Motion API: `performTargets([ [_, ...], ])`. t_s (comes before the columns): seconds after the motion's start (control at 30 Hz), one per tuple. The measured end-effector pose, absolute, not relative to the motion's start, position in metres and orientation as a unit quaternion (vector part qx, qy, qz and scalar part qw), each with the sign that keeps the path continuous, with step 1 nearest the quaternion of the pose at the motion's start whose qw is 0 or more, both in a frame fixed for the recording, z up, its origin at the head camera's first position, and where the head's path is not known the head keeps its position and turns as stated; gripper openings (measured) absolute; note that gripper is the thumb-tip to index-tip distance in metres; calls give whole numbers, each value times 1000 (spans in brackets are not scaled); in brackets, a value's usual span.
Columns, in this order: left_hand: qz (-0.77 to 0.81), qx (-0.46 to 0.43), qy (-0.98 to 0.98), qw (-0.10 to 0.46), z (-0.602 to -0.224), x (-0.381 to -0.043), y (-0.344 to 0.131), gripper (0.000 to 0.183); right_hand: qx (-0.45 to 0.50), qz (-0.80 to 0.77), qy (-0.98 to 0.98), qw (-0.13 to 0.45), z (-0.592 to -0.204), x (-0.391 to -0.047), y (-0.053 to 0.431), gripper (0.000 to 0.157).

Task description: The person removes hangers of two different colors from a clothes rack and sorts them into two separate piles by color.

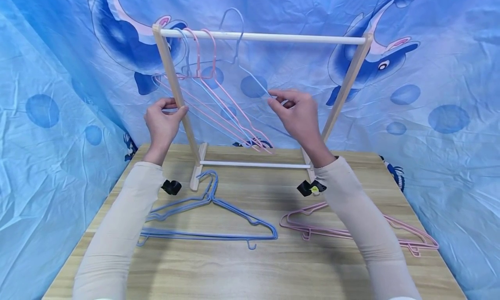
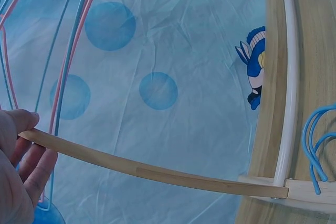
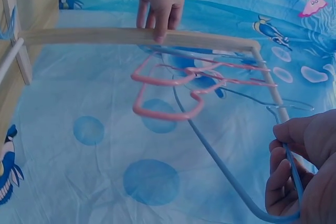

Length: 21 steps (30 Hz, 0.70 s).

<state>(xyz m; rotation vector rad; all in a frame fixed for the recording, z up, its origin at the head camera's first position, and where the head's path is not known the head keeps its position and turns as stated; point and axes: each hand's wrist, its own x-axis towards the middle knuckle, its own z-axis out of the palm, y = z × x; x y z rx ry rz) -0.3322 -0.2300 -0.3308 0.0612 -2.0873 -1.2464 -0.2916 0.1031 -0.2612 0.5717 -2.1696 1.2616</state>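
My left hand grips the left wooden post of a small clothes rack, thumb in front and fingers behind. In the left wrist view the thumb and fingers close round that post. My right hand pinches a blue hanger by its sloping shoulder. This hanger's hook rises above the white top rail and overlaps it in the head view. To its left, two pink hangers and a blue hanger hang from the rail, close to the left post.
Several blue hangers lie stacked on the wooden table at the front left. Pink hangers lie at the right, partly behind my right forearm. A white lower bar joins the rack's feet. Blue patterned cloth surrounds the table.
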Motion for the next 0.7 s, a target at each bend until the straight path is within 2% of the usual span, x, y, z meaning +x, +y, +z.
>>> performTargets([
  [0.33, -481, 26, -804, 349, -331, -331, -230, 33, 224, 432, -802, 345, -262, -279, 127, 21],
  [0.7, -482, 22, -803, 350, -331, -329, -227, 34, 200, 446, -800, 349, -277, -268, 156, 20],
])
